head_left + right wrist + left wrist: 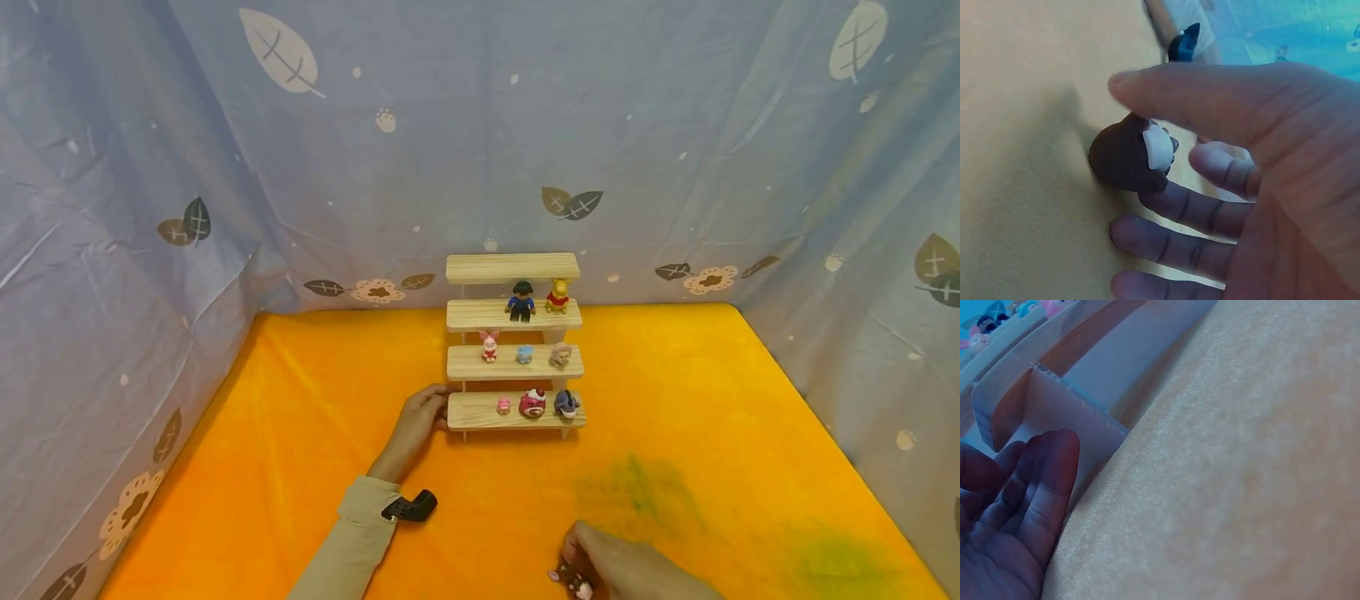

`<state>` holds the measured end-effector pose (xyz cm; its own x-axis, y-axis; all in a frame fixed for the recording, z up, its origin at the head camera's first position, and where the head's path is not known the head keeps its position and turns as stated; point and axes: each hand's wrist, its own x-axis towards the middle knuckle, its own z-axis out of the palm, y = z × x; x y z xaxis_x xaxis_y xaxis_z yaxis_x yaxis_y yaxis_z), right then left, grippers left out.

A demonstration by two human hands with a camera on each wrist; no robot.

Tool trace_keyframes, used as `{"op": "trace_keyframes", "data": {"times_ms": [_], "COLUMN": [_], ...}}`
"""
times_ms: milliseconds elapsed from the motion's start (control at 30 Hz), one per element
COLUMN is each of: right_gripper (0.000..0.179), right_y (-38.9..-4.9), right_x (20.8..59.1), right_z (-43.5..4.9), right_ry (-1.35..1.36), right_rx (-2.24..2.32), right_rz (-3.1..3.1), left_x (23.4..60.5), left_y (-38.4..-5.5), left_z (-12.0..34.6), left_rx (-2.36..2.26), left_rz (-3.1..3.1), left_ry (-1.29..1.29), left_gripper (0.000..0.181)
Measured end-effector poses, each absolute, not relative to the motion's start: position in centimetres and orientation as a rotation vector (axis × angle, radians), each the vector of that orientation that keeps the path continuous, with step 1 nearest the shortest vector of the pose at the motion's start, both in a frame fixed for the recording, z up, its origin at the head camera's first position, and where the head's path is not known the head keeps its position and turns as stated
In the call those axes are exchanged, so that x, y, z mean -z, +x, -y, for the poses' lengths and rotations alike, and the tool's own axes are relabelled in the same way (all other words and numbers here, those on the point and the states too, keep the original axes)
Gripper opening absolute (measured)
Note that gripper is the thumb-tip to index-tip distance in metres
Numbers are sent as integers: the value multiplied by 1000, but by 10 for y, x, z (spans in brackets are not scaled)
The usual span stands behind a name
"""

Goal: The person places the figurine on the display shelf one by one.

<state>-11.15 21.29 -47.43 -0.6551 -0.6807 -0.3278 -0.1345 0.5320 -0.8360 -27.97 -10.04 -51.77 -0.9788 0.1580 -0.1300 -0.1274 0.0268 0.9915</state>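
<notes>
In the head view my left hand is at the left end of the bottom step of a wooden tiered display stand. The left wrist view shows its fingers slightly bent beside the stand's white side support, not wrapped round the board. My right hand, low over the cloth at the front, pinches a small brown toy figurine between thumb and fingers. In the right wrist view this figurine looks rounded and dark, with a white patch; the other fingers are spread below it.
Several figurines stand on the lower three steps, including a dark-haired figure, a yellow bear, a pink pig and a grey-blue donkey. The top step is bare wood. Orange cloth covers the table; patterned curtains surround it.
</notes>
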Motion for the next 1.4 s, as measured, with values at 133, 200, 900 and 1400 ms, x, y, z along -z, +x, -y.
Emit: {"op": "trace_keyframes", "data": {"times_ms": [133, 200, 900, 1400], "right_gripper": [34, 33, 15, 18], "right_y": [-112, -113, -118, -120], "right_x": [475, 476, 486, 474], "right_z": [-213, -212, -211, -205], "right_ry": [-739, -760, -955, -925], "right_rx": [1081, 1072, 1170, 1115], "right_rz": [-2110, -2114, -2201, -2279], "left_x": [517, 517, 520, 520], "left_y": [-279, -279, -282, -281], "left_z": [101, 100, 100, 101], "left_rx": [-2076, -2073, -2041, -2068], "left_rz": [-2068, -2074, -2118, -2089], "left_ry": [10, 12, -9, 20], "left_gripper": [34, 34, 34, 34]}}
